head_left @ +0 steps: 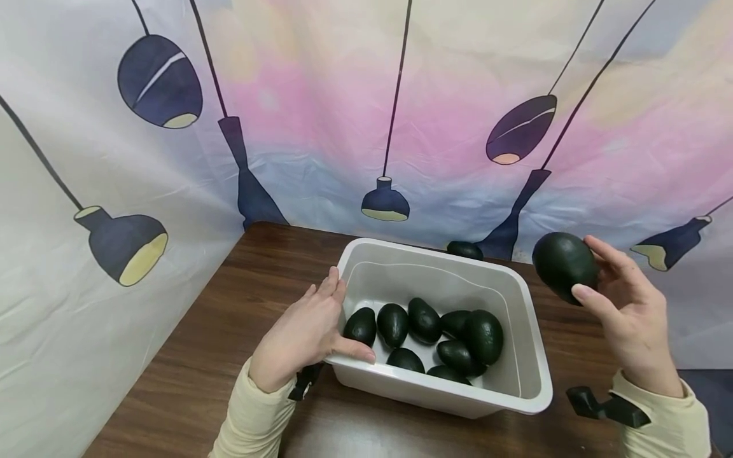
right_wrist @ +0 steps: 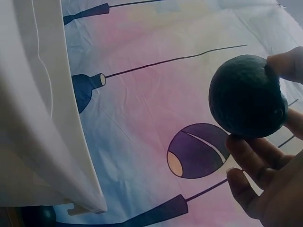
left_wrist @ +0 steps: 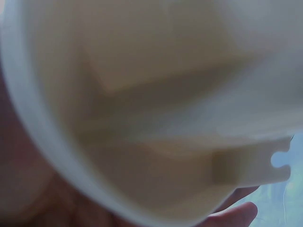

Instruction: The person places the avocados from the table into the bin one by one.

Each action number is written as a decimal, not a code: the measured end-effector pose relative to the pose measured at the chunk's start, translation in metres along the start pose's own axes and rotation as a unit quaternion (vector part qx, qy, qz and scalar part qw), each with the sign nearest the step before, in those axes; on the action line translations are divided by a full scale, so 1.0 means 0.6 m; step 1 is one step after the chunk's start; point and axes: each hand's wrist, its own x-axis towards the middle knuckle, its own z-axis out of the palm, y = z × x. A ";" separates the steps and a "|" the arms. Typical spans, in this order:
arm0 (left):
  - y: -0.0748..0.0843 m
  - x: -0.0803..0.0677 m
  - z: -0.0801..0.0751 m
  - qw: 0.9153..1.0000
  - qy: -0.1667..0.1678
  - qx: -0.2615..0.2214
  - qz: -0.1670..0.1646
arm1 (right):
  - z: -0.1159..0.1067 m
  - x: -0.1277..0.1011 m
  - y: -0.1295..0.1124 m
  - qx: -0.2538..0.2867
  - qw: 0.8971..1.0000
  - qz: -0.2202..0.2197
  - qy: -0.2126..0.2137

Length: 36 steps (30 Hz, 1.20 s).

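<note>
My right hand holds a dark green avocado between thumb and fingertips, in the air to the right of a pale grey plastic bin. In the right wrist view the same avocado is pinched well apart from the bin wall. Several more avocados lie on the bin floor, one of them resting on others at the right. My left hand rests on the bin's near left corner, fingers extended along the left rim and thumb over the front rim. The left wrist view shows mostly the blurred rim.
Behind the bin, another avocado lies on the brown wooden table, partly hidden by the rim. A cloth printed with hanging lamps rises along the table's back and left edges.
</note>
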 end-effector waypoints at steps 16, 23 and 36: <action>-0.001 0.005 -0.003 1.000 -0.004 -0.001 0.005 | 0.022 0.002 0.014 -0.019 0.994 -0.002 -0.103; -0.001 0.004 -0.001 1.000 -0.003 -0.005 0.003 | 0.031 0.001 0.017 -0.033 0.990 -0.002 -0.137; -0.001 0.001 0.000 1.000 0.010 -0.001 0.010 | 0.030 0.001 0.019 -0.055 0.993 -0.016 -0.102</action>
